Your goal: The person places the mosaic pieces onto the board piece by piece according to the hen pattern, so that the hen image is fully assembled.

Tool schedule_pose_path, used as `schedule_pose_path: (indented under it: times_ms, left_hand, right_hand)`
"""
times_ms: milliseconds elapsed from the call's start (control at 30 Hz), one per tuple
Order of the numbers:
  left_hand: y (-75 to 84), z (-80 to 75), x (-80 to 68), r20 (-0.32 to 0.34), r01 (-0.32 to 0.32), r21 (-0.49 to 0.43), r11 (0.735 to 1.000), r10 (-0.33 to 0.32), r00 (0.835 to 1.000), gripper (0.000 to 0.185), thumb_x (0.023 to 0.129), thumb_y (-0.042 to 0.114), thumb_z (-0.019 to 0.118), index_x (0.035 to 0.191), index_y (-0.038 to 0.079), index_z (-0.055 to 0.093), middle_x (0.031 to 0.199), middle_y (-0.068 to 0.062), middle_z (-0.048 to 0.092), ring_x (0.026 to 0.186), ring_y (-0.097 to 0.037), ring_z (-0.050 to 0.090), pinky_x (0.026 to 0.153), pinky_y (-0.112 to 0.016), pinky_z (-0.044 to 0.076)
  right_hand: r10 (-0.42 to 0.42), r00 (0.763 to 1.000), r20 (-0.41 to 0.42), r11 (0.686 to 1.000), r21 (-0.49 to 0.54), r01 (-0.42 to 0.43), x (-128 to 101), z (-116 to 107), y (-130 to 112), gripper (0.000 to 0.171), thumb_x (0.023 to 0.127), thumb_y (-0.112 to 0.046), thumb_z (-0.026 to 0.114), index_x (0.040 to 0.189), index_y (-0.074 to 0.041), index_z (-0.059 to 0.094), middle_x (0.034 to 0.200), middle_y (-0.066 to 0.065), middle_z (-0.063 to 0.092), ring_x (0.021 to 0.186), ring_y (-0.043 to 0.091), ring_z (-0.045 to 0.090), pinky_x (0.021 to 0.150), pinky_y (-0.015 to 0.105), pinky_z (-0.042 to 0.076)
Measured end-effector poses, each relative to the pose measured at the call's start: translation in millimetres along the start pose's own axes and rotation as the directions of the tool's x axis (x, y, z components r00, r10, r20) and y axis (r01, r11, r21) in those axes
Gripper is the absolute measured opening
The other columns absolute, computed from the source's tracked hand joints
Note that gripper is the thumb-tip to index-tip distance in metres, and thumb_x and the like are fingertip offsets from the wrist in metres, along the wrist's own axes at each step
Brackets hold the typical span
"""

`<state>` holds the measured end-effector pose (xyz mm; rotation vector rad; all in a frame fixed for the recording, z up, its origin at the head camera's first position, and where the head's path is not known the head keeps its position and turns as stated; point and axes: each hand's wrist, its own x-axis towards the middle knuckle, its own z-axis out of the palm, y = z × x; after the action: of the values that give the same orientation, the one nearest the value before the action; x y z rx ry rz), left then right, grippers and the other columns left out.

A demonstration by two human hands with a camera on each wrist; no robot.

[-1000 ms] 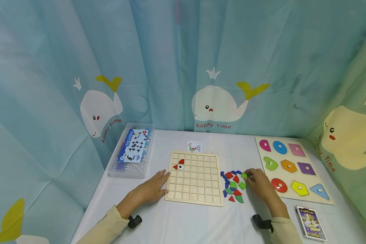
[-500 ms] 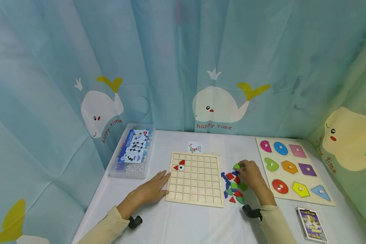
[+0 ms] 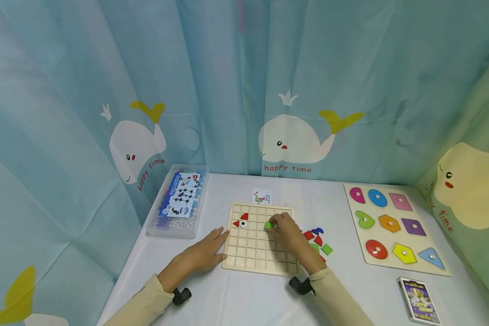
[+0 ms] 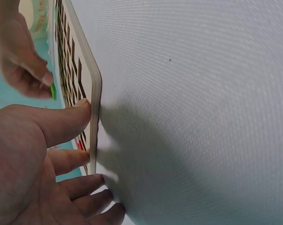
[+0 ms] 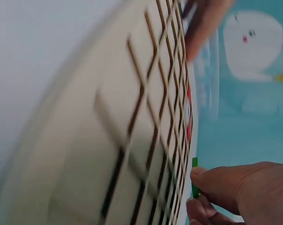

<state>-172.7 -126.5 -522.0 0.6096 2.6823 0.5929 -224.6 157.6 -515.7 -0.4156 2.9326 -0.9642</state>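
A wooden grid board (image 3: pixel 256 253) lies on the table, with two red pieces and a white tile with a black dot (image 3: pixel 243 224) in its upper left cells. My left hand (image 3: pixel 203 251) rests at the board's left edge; in the left wrist view its thumb and forefinger touch the rim and the fingers are relaxed. Over the board, my right hand (image 3: pixel 287 233) pinches a green square tile (image 3: pixel 269 225) between thumb and fingers. In the right wrist view the green tile (image 5: pixel 195 177) stands edge-on, above the grid. Part of the loose pieces is hidden by the right forearm.
Loose red, green and blue pieces (image 3: pixel 327 249) lie right of the board. A small pattern card (image 3: pixel 261 196) sits behind it. A clear plastic box (image 3: pixel 179 201) stands at left. A knob shape puzzle (image 3: pixel 395 226) and a card pack (image 3: pixel 419 300) are at right.
My right hand picked up a green square tile from the loose pieces and carried it left over the board. The left hand has stayed at the board's edge.
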Motion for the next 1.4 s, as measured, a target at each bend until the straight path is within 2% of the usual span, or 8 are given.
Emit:
schedule_pose_path:
  times_ms: [167,267,367,567,833,1100,1233,1400]
  left_hand:
    - [-1.0,0.1,0.3,0.0,-0.011,0.002,1.0,0.011,1.0,0.069,0.101,0.028,0.061,0.158,0.005,0.029,0.162,-0.019,0.022,0.148,-0.036,0.021,0.116,-0.049,0.026]
    - [-1.1,-0.8,0.1,0.0,-0.017,0.001,1.0,0.017,1.0,0.069,0.101,0.028,0.061,0.157,0.005,0.029,0.162,-0.019,0.022,0.148,-0.036,0.021,0.116,-0.049,0.026]
    - [-0.7,-1.6,0.4,0.007,-0.016,0.004,1.0,0.016,1.0,0.068,0.102,0.028,0.06,0.158,0.005,0.029,0.162,-0.019,0.022,0.148,-0.036,0.021,0.116,-0.049,0.026]
    - [0.6,-3.0,1.2,0.014,-0.012,0.006,1.0,0.012,1.0,0.068,0.102,0.028,0.06,0.158,0.005,0.029,0.162,-0.019,0.022,0.148,-0.036,0.02,0.116,-0.049,0.026]
    - [0.9,-3.9,0.1,0.012,-0.015,-0.002,1.0,0.015,1.0,0.068,0.101,0.028,0.062,0.157,0.004,0.03,0.162,-0.019,0.023,0.148,-0.037,0.02,0.116,-0.05,0.027]
    - [-0.9,-3.5,0.0,0.014,-0.018,0.004,1.0,0.018,1.0,0.069,0.101,0.028,0.061,0.157,0.004,0.029,0.162,-0.019,0.021,0.148,-0.036,0.019,0.116,-0.049,0.027]
    - [-1.2,-3.2,0.0,0.013,-0.017,0.002,1.0,0.017,1.0,0.069,0.102,0.029,0.06,0.158,0.005,0.028,0.162,-0.019,0.021,0.148,-0.036,0.019,0.116,-0.049,0.026]
    - [-0.6,-2.6,-0.3,0.01,-0.006,0.009,1.0,0.006,1.0,0.069,0.101,0.029,0.06,0.158,0.006,0.029,0.162,-0.018,0.021,0.148,-0.035,0.02,0.116,-0.049,0.027]
  right_hand:
    - [-0.087,0.996,0.036,0.996,-0.004,0.087,1.2,19.4,-27.6,0.023,0.091,-0.004,0.073,0.112,-0.001,0.066,0.103,0.007,0.057,0.092,0.019,0.06,0.078,0.033,0.055]
    - [-0.178,0.983,0.041,0.984,-0.011,0.179,1.4,28.3,-37.3,0.021,0.089,-0.002,0.075,0.109,-0.001,0.065,0.101,0.008,0.057,0.091,0.02,0.061,0.077,0.033,0.056]
    - [-0.218,0.975,0.039,0.976,-0.021,0.219,1.7,35.7,-42.4,0.019,0.089,-0.001,0.075,0.105,-0.002,0.066,0.099,0.008,0.057,0.091,0.02,0.061,0.077,0.032,0.056]
    - [-0.217,0.975,0.046,0.975,-0.044,0.219,3.5,46.3,-45.0,0.016,0.09,-0.002,0.074,0.105,-0.003,0.068,0.1,0.006,0.058,0.088,0.016,0.058,0.076,0.029,0.055]
    - [-0.274,0.962,0.024,0.96,-0.054,0.275,4.5,48.0,-48.3,0.014,0.087,0.003,0.075,0.099,-0.002,0.07,0.097,0.006,0.059,0.085,0.016,0.057,0.075,0.031,0.055]
    - [-0.287,0.957,0.042,0.954,-0.082,0.289,3.6,48.2,-47.5,0.013,0.088,0.002,0.075,0.099,-0.002,0.072,0.101,0.007,0.061,0.093,0.019,0.058,0.08,0.031,0.054]
    - [-0.294,0.955,0.041,0.95,-0.093,0.297,2.3,46.2,-43.7,0.012,0.088,-0.001,0.075,0.1,-0.004,0.074,0.104,0.007,0.06,0.096,0.019,0.059,0.084,0.031,0.055]
    - [-0.278,0.961,0.009,0.955,-0.101,0.277,-4.5,33.6,-33.1,0.013,0.088,-0.003,0.077,0.1,-0.005,0.074,0.101,0.006,0.06,0.091,0.018,0.059,0.08,0.034,0.055]
